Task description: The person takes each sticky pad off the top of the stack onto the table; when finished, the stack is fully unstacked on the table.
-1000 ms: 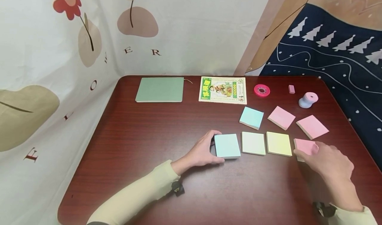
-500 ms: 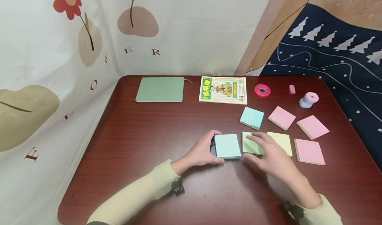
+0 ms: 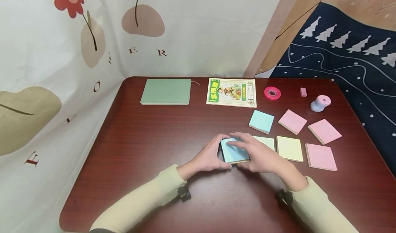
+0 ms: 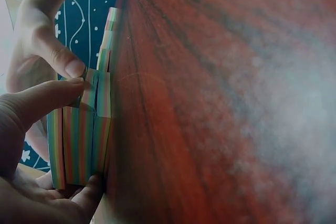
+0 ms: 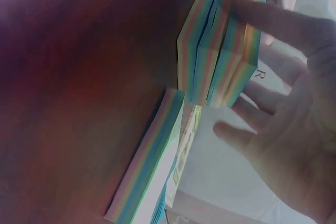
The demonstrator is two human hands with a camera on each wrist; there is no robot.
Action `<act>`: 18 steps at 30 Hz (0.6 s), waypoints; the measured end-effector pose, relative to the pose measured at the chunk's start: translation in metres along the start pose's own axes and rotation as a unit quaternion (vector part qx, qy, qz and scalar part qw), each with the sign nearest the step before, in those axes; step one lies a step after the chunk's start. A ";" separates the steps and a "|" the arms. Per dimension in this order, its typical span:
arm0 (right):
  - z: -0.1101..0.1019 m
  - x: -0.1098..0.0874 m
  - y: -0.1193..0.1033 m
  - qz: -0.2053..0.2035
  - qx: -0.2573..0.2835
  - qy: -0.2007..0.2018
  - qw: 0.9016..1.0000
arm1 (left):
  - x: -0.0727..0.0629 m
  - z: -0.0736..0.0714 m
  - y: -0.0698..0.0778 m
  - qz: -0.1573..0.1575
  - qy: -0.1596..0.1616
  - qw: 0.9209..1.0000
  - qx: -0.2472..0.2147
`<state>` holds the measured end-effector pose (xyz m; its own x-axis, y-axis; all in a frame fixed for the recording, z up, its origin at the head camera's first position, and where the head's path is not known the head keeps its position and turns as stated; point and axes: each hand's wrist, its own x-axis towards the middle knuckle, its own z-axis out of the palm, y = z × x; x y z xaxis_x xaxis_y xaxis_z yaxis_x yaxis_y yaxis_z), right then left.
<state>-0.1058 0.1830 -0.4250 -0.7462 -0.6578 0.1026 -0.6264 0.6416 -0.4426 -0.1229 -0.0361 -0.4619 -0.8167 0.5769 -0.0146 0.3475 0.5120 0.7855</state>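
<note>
A stack of sticky note pads (image 3: pixel 232 154), pale blue on top, stands near the table's middle; its striped layered sides (image 4: pixel 79 140) show in the left wrist view. My left hand (image 3: pixel 211 156) grips it from the left, thumb at the near side and fingers behind. From the right, my right hand (image 3: pixel 263 154) spans the same stack, thumb at the near edge and fingers over the top and far edge. Right of the stack lie a pale green pad (image 3: pixel 266 142), partly hidden by the right hand, a yellow pad (image 3: pixel 289 148) and a pink pad (image 3: pixel 321 156).
Behind that row lie a blue pad (image 3: pixel 261 121) and two tilted pink pads. Farther back are a green notebook (image 3: pixel 166 91), a printed booklet (image 3: pixel 231 92), a pink tape roll (image 3: pixel 272 93), a small pink block (image 3: pixel 303 92) and a waisted pink-and-blue object (image 3: pixel 320 103).
My right hand has left the pink pad at the right and moved left, past the green and yellow pads, onto the stack. My left hand has stayed on the stack.
</note>
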 end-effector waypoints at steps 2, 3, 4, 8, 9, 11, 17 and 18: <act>-0.002 0.002 0.001 0.004 0.006 -0.011 1.000 | 0.000 0.000 0.000 0.002 0.000 1.000 0.001; -0.003 0.003 0.001 0.007 0.008 -0.016 1.000 | 0.000 0.000 0.000 0.002 -0.001 1.000 0.001; -0.003 0.004 0.001 0.011 0.007 -0.019 1.000 | 0.000 0.000 0.000 0.003 0.000 1.000 0.000; -0.006 0.004 0.001 0.024 0.002 -0.026 0.999 | 0.000 0.000 0.000 0.007 0.002 1.000 -0.007; -0.007 0.004 0.001 0.027 0.001 -0.027 0.999 | 0.000 0.000 0.000 0.007 0.003 1.000 -0.012; -0.009 0.002 0.001 0.031 -0.001 -0.027 0.999 | 0.001 0.001 -0.001 0.010 0.005 1.000 -0.022; -0.023 -0.001 0.007 0.031 0.004 -0.026 0.999 | 0.002 0.002 -0.001 0.009 0.002 0.999 -0.050; -0.027 -0.001 0.009 0.032 0.008 -0.025 0.999 | 0.002 0.002 -0.001 0.007 0.002 0.999 -0.051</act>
<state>-0.1170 0.1998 -0.4051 -0.7718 -0.6352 0.0299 -0.5744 0.6761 -0.4616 -0.1233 -0.0342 -0.4640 -0.8137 0.5813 -0.0009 0.3108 0.4364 0.8444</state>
